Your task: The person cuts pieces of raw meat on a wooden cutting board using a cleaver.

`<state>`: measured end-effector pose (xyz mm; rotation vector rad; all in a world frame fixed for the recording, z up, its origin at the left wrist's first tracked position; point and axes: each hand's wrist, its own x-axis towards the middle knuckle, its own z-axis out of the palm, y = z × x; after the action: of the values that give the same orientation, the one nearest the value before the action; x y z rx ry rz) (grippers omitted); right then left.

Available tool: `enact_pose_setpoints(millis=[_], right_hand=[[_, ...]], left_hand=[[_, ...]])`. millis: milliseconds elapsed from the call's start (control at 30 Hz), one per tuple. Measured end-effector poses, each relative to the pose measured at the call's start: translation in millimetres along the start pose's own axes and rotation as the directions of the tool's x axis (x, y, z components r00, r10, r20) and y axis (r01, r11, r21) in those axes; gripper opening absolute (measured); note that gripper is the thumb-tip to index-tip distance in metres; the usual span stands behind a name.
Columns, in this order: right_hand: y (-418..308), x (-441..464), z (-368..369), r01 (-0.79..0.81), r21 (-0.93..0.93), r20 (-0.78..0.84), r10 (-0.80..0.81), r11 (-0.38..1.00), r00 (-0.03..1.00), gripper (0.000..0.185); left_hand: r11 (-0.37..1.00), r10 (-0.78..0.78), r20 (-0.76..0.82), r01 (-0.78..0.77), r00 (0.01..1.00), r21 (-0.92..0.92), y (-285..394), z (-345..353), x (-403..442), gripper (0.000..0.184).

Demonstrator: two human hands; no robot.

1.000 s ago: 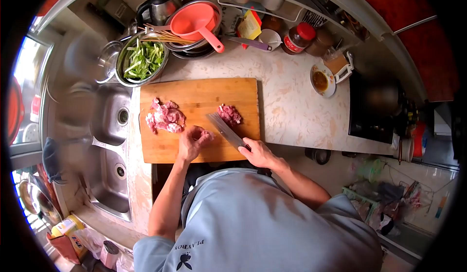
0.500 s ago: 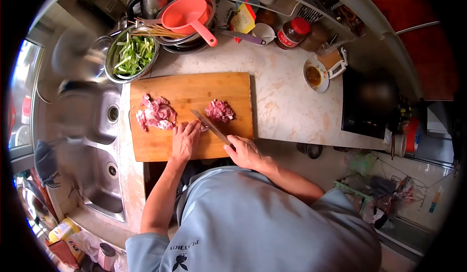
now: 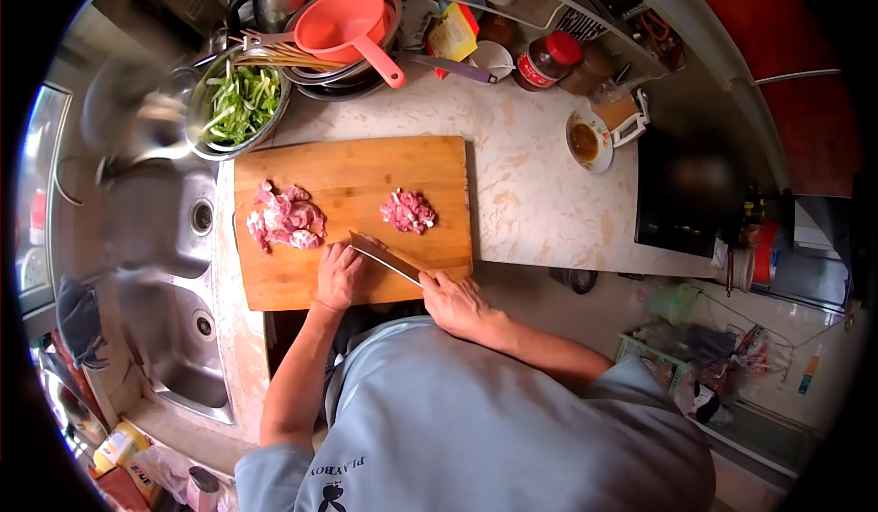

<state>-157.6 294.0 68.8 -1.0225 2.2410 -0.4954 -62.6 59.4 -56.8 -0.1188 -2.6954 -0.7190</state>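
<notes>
My right hand [image 3: 457,303] is wrapped round the handle of a kitchen knife [image 3: 391,260], whose blade slants up and left across the wooden cutting board [image 3: 357,164]. My left hand [image 3: 338,276] is closed with its fingers bunched on the board, right against the blade's tip end. A small piece of meat [image 3: 369,239] shows just past the blade; the fingertips partly hide what they press. Larger chunks of raw meat [image 3: 286,216] lie at the board's left side. A small heap of cut meat [image 3: 409,211] sits right of centre.
A double steel sink [image 3: 187,347] is on the left. A bowl of sliced greens [image 3: 240,105] and a pink strainer [image 3: 340,25] on stacked bowls stand behind the board. A sauce dish [image 3: 588,141], a red-lidded jar [image 3: 547,59] and a black stove [image 3: 686,192] are farther right.
Both hands have drawn slightly nearer my body, and the knife has shifted left and down with its blade now tilted flatter. The whole view has moved a little.
</notes>
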Motion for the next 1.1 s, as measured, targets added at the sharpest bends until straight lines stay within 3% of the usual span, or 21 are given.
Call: enact_pose_setpoints(millis=[167,267,433,533,633,700,733,833,967,1000,1100], right_hand=[[-10.0,4.6,-6.6,-0.093,-0.092,0.138,0.105,0.991,0.985,0.021],[3.1,21.6,14.0,-0.008,-0.098,0.097,0.018,0.995,0.995,0.031],[5.3,10.6,-1.4,-0.007,-0.1,0.146,0.022,0.995,0.989,0.027],[0.6,19.3,-0.4,-0.067,-0.061,0.192,0.077,0.996,0.978,0.023],[1.6,37.8,-2.4,-0.024,-0.069,0.151,0.034,0.997,0.988,0.022],[10.7,39.7,-7.5,-0.059,0.035,0.111,0.055,0.998,0.992,0.022],[16.7,40.7,1.6,-0.042,0.031,-0.067,0.044,0.999,0.997,0.024],[12.3,31.0,-5.5,-0.045,0.006,-0.057,0.045,0.999,0.997,0.027],[-5.7,13.6,-5.8,-0.027,-0.084,0.112,0.036,0.996,0.993,0.024],[-8.1,9.0,-8.0,-0.027,-0.082,0.115,0.037,0.996,0.993,0.024],[-11.2,1.9,-13.6,-0.079,-0.063,0.165,0.089,0.995,0.982,0.021]], left_hand=[[0.998,-0.033,-0.03,0.031,0.999,-0.05,-2.8,-0.1,-3.5,0.029],[0.994,-0.096,0.064,0.099,0.993,-0.047,5.0,-3.6,-0.8,0.029],[0.999,-0.044,-0.042,0.043,0.998,-0.025,5.4,-4.5,2.4,0.03],[0.997,-0.068,-0.015,0.068,0.998,-0.028,7.0,-5.6,4.4,0.03],[0.997,-0.075,0.024,0.075,0.997,-0.016,11.0,-11.6,10.5,0.032],[0.999,-0.039,-0.062,0.038,0.997,-0.009,17.6,-13.6,15.4,0.035],[0.999,-0.045,-0.088,0.044,0.995,-0.017,15.2,-8.5,11.7,0.038],[0.997,-0.059,-0.132,0.053,0.989,-0.049,13.8,-4.5,9.2,0.04],[0.992,-0.128,-0.03,0.127,0.991,-0.015,9.2,-2.5,-1.1,0.029],[0.994,-0.107,-0.092,0.103,0.99,-0.039,10.4,-3.7,3.7,0.019],[0.997,-0.075,-0.158,0.068,0.985,-0.048,12.4,-5.2,9.6,0.015]])
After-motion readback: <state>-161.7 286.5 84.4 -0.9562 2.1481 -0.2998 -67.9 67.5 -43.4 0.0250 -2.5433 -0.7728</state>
